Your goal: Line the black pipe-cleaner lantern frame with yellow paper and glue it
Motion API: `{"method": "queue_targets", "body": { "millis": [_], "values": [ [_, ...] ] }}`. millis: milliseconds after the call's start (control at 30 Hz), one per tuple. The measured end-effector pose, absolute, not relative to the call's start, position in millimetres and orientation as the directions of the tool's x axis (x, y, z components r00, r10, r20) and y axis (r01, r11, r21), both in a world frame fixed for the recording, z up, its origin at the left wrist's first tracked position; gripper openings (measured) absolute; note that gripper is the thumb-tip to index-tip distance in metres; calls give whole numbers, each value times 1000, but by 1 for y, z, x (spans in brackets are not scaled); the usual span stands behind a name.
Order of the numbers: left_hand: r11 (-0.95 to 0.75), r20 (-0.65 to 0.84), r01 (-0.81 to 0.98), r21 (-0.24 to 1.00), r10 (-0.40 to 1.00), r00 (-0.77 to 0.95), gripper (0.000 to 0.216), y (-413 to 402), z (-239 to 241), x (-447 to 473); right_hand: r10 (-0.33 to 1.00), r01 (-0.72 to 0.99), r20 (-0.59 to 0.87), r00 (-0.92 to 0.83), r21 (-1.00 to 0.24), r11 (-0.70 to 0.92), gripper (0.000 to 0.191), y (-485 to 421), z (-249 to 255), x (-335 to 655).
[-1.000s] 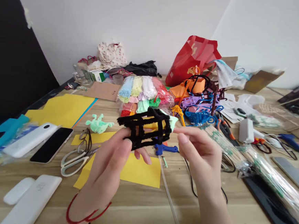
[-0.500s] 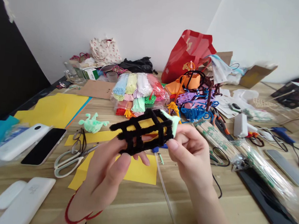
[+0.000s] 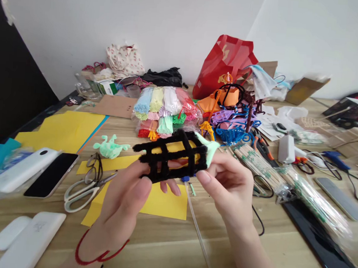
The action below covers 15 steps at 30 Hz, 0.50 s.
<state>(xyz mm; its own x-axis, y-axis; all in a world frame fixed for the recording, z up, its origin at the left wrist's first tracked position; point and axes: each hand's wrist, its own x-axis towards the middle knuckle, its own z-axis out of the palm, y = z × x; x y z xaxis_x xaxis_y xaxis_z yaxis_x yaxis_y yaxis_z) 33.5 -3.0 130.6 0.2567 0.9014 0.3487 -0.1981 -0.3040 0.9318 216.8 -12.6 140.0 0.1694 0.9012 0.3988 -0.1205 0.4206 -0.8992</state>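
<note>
Between my hands, above the table, is a small cage-like frame (image 3: 164, 154) of black pipe cleaners with yellow panels inside. Its right end carries a pale green cap (image 3: 209, 146). My left hand (image 3: 127, 198) grips the frame's left end, thumb in front and fingers behind and below. On the other end, my right hand (image 3: 229, 183) pinches the lower right corner beside the green cap with thumb and fingers. Under it lie pieces of yellow paper (image 3: 169, 205). A pale green pipe-cleaner figure (image 3: 111, 146) sits to the left on the table.
Scissors (image 3: 83, 194), glasses (image 3: 94, 170) and a phone (image 3: 51, 174) lie left. Behind are bagged pipe-cleaner bundles (image 3: 165, 108), a pile of coloured pipe-cleaner pieces (image 3: 230, 113) and a red bag (image 3: 223, 67). Right are packed sticks (image 3: 316, 202), pliers (image 3: 263, 147) and a blue glue gun (image 3: 336, 159).
The black frame has tilted a little, and its green cap now points farther right. My right thumb has slid slightly down and left along the edge. Both hands keep their hold.
</note>
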Motion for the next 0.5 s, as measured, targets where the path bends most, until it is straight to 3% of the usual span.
{"method": "queue_targets", "body": {
  "millis": [100, 267, 500],
  "values": [
    [-346, 412, -249, 905, 859, 303, 34, -2, 134, 35, 918, -208, 372, 136, -895, 394, 11, -11, 138, 218],
    [-294, 363, -233, 927, 859, 361, 37, -2, 132, 32, 947, -377, 317, 59, -871, 315, 13, -5, 136, 219],
    [-300, 360, -225, 927, 879, 312, 35, -4, 134, 36, 962, -385, 259, 87, -882, 272, 24, -5, 136, 214]
  ]
}}
